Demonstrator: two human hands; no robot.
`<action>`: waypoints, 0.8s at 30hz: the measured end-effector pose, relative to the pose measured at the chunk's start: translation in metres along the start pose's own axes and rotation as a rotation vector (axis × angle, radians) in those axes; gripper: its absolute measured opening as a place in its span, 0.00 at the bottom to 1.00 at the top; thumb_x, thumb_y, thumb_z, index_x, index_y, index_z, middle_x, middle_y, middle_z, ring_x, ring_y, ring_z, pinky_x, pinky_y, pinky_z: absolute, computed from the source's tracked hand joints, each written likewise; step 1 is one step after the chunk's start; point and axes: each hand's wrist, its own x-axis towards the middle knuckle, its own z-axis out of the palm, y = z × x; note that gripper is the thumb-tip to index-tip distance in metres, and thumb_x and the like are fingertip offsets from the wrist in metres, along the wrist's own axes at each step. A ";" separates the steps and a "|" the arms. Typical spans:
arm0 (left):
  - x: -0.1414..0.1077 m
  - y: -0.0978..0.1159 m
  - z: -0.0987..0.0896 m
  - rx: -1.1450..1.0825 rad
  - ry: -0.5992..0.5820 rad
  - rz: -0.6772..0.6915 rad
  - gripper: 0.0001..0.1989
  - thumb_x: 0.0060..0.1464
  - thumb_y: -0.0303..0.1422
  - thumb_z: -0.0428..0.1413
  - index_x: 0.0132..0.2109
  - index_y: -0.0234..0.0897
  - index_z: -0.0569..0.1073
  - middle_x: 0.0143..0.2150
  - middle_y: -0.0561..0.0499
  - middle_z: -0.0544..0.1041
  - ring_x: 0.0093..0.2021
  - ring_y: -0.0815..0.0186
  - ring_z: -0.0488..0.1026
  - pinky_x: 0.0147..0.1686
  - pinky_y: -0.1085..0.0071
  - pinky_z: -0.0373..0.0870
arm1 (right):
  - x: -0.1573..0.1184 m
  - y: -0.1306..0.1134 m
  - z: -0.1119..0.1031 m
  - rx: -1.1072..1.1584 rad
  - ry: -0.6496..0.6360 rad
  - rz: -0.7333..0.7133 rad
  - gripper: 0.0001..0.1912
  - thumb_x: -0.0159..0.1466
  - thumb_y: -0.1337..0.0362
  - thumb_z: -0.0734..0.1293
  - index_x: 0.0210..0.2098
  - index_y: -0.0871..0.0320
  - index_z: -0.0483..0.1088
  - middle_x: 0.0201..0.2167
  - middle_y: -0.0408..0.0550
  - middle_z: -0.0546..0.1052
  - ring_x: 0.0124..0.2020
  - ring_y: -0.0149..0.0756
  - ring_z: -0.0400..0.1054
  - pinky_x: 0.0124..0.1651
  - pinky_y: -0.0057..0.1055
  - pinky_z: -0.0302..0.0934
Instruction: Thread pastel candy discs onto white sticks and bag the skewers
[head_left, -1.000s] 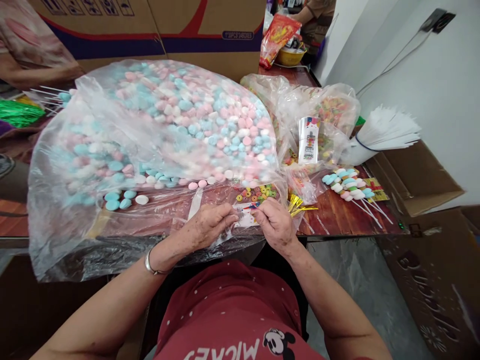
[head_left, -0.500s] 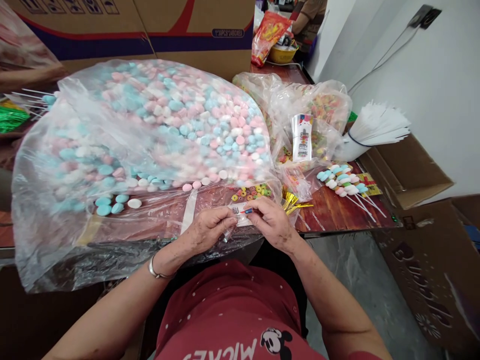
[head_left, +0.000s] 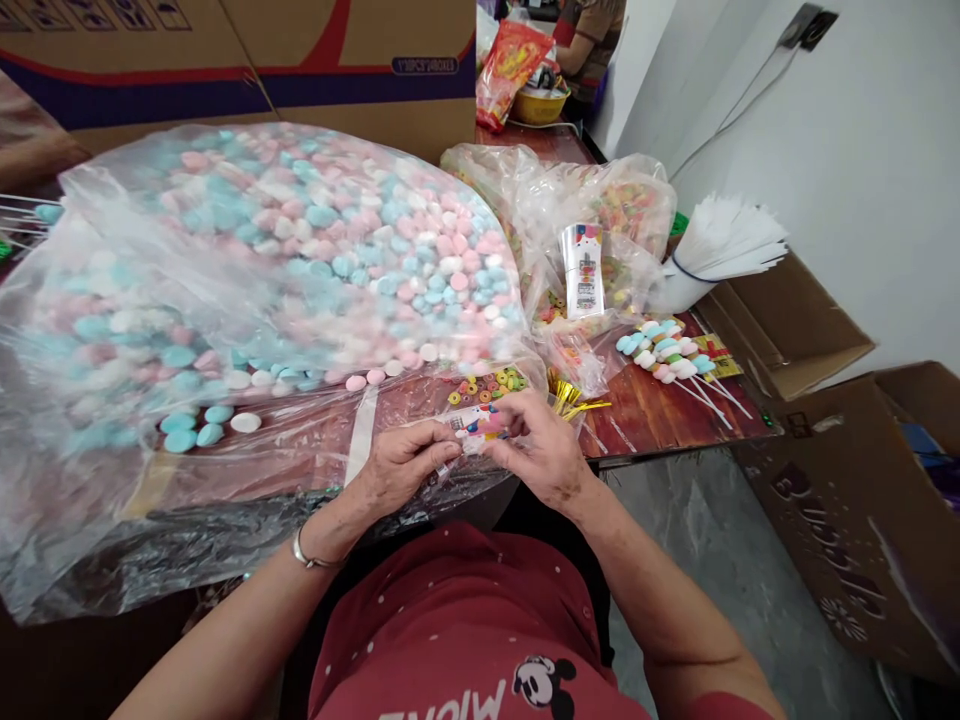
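My left hand (head_left: 396, 466) pinches one end of a small printed packaging bag (head_left: 472, 424) between thumb and fingers. At its other end, my right hand (head_left: 549, 450) has curled fingers and a thumb on the bag; its fingertips are partly hidden. The bag shows a colourful print and lies across between both hands above the table edge. Just beyond it are small ring-shaped candies (head_left: 487, 384) in red, yellow and green. Gold tinsel strips (head_left: 574, 395) stick out beside my right hand.
A large clear bag of pastel marshmallows (head_left: 330, 240) covers the left. Behind lie a bag of ring candies (head_left: 630, 205) and a stack of printed bags (head_left: 583, 270). Marshmallow skewers (head_left: 667, 350), a tub of white sticks (head_left: 675, 285) and cardboard boxes (head_left: 847, 510) stand right. Another person's arm (head_left: 577, 50) shows behind.
More of the bag's colourful print now shows between my hands, and my right fingers have spread slightly. The whole view has shifted, so the table things appear further left.
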 end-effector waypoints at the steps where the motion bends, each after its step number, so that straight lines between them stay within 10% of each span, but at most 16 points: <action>1: 0.000 -0.002 0.000 -0.006 0.003 -0.003 0.13 0.55 0.39 0.58 0.30 0.33 0.75 0.22 0.52 0.74 0.23 0.71 0.67 0.24 0.75 0.63 | -0.003 0.000 -0.005 0.004 0.036 0.033 0.15 0.62 0.60 0.68 0.48 0.53 0.66 0.35 0.44 0.74 0.32 0.32 0.67 0.37 0.31 0.64; 9: -0.008 -0.006 -0.003 -0.070 -0.007 -0.072 0.09 0.51 0.37 0.61 0.28 0.36 0.77 0.24 0.50 0.78 0.22 0.69 0.70 0.21 0.76 0.65 | -0.044 0.065 -0.117 -0.404 0.742 0.244 0.11 0.66 0.59 0.62 0.47 0.55 0.67 0.36 0.47 0.74 0.34 0.36 0.69 0.38 0.34 0.65; 14: -0.009 -0.008 -0.004 -0.033 -0.010 -0.059 0.08 0.50 0.36 0.61 0.27 0.38 0.79 0.23 0.50 0.79 0.20 0.68 0.70 0.20 0.75 0.67 | -0.073 0.109 -0.185 -0.832 0.570 0.350 0.11 0.66 0.61 0.59 0.34 0.56 0.72 0.33 0.52 0.75 0.35 0.41 0.65 0.41 0.38 0.60; 24: -0.009 0.001 -0.006 -0.062 0.019 -0.129 0.08 0.49 0.37 0.61 0.27 0.38 0.78 0.23 0.50 0.79 0.19 0.69 0.68 0.18 0.76 0.64 | -0.063 0.119 -0.176 -0.990 0.396 0.387 0.14 0.64 0.63 0.58 0.25 0.55 0.68 0.24 0.49 0.69 0.32 0.40 0.60 0.37 0.38 0.55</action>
